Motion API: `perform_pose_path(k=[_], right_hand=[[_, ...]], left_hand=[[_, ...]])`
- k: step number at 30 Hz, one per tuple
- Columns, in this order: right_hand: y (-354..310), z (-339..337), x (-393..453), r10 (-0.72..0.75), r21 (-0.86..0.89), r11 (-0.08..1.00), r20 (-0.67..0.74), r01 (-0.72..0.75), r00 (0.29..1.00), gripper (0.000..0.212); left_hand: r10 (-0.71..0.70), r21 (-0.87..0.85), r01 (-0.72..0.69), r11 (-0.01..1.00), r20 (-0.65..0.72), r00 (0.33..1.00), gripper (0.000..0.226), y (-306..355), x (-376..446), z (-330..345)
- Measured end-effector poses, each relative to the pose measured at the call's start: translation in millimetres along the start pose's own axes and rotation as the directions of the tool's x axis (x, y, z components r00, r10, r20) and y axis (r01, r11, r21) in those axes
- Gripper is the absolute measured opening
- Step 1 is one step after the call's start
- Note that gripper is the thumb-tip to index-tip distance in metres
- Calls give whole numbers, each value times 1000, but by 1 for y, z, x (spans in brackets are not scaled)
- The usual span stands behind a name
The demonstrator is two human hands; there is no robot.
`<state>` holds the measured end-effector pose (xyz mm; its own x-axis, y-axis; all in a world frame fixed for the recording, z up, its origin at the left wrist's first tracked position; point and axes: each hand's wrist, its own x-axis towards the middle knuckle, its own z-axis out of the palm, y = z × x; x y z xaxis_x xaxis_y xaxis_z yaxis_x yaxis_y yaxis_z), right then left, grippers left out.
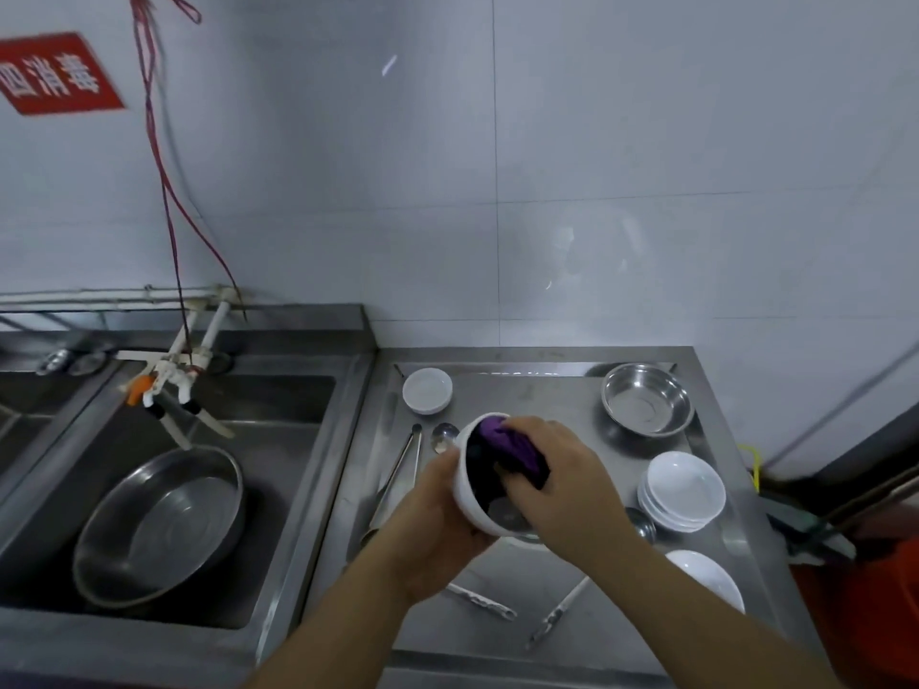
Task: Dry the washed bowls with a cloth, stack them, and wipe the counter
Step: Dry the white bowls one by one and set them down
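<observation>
- The left hand [437, 519] curls round the outside of a white bowl [472, 494], holding it tilted above the middle of the steel counter [547, 395], clear of the surface.
- The right hand [557, 469] presses a purple cloth [512, 445] down into the bowl, fingers bunched round it; the fingertips are hidden inside.
- A stack of white bowls [681, 489] sits near the counter's right edge, with a steel bowl [646, 400] behind it at the back right corner and another white bowl [706, 579] in front, close to the same edge.
- A small white dish [426, 390] stands at the back left, beside the raised lip that divides the counter from the sink [278, 440].
- Bare room lies along the back, between dish and steel bowl, and along the front edge.
- Tongs [398, 469] and a spoon [444, 435] lie left of the held bowl; two more utensils [557, 614] lie under the forearms — their kind is hard to make out.
- A steel object below the held bowl is mostly covered by the hands.
- A wide steel basin [159, 529] leans in the sink, under the taps [169, 380].
- The sink's left part is cut off by the frame — so is an orange object [865, 614] at the right.
</observation>
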<state>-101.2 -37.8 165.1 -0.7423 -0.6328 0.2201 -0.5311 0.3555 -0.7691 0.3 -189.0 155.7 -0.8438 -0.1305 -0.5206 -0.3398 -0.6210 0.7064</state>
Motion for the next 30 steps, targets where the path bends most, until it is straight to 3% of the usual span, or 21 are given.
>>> perform_pose_path(k=[5,10,12,15,19,23,27,30], right_hand=[[-17,-5,-2,-139,-86,986,60,143,989,49],[-46,2,29,-337,-452,834,37,316,941,43],[-64,12,46,-270,-521,815,48,255,962,42],[-90,25,70,-23,-505,861,71,56,997,34],[-115,29,87,251,-322,929,188,-182,950,15],[-125,25,84,350,-71,935,353,-348,868,9],[-134,30,75,413,335,736,465,-588,783,19],[-137,35,67,417,536,554,483,-637,770,20]], left_hand=[[-8,10,8,1000,51,999,69,3,-6,-5],[50,-64,-40,997,165,985,78,34,-9,-20],[102,-68,-93,993,148,984,85,52,-9,-30],[188,43,-194,980,115,975,94,81,-11,-44],[256,171,-284,943,170,952,112,105,-13,-64],[264,207,-339,918,322,909,108,116,-16,-82],[248,124,-327,937,423,871,102,112,-19,-90],[249,73,-321,944,481,841,93,108,-19,-88]])
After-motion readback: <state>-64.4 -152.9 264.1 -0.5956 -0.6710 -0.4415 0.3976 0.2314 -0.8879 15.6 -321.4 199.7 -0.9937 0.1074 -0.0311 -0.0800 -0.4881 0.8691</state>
